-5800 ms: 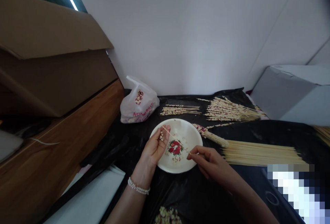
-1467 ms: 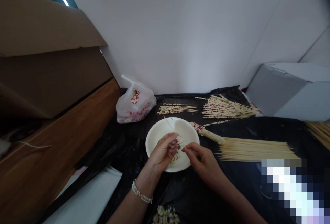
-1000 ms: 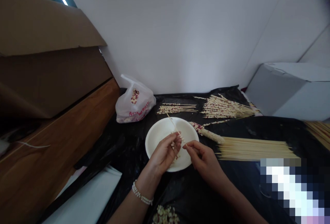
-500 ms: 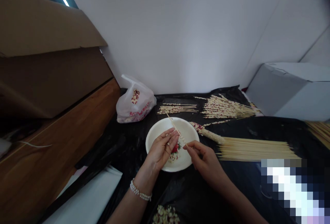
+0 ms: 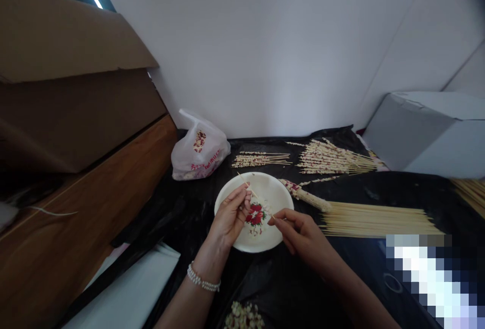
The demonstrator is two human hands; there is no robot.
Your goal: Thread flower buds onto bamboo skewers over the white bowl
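Note:
Over a white enamel bowl [image 5: 227,235] with a red flower printed inside, a thin wooden skewer [image 5: 243,179] slants down from upper left to lower right. The fingers of my left hand [image 5: 232,214] are closed around its upper part. My right hand [image 5: 297,228] pinches its lower end between thumb and fingertips. Pale corn kernels seem to sit on the skewer near the right fingertips, but they blend with the bowl. Loose kernels [image 5: 255,230] lie in the bowl's bottom. A partly stripped corn cob [image 5: 308,197] lies against the bowl's right rim.
Behind the bowl lie a small bundle [image 5: 257,159] and a larger bundle [image 5: 329,157] of kernel-strung skewers. Bare skewers [image 5: 379,219] are at right, a plastic bag [image 5: 200,149] at back left. A kernel pile [image 5: 244,315] sits in front. Boxes stand at both sides.
My left hand has drawn its fingers in around the skewer, and the skewer's upper end has shifted left and slightly down. My right hand has barely moved.

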